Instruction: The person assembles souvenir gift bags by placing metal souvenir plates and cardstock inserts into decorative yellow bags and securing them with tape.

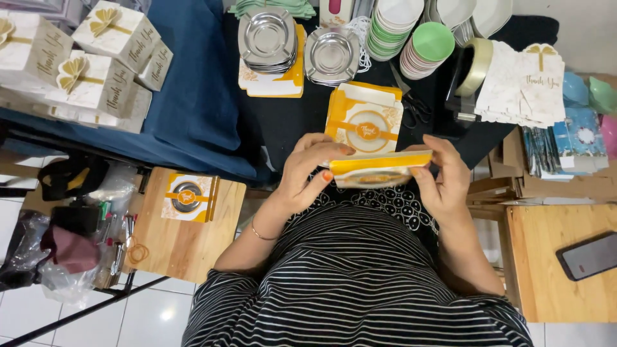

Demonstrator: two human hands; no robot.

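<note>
My left hand (308, 170) and my right hand (443, 177) hold a flat yellow-and-white cardboard box (376, 164) edge-on between them, close to my body. A shiny metal tray (373, 178) shows at the box's lower open side. Just beyond it on the dark table (289, 122) lies an unfolded yellow-and-white box blank (365, 119) with a round window. Two stacks of square metal trays (267, 38) (331, 54) stand farther back.
White gift boxes with gold bows (96, 58) pile up at the left. A finished yellow box (187, 197) rests on a wooden stool. Stacked bowls (424, 45), a tape roll (474, 64), scissors (414, 103), flat white boxes (524, 83) and a phone (588, 256) lie to the right.
</note>
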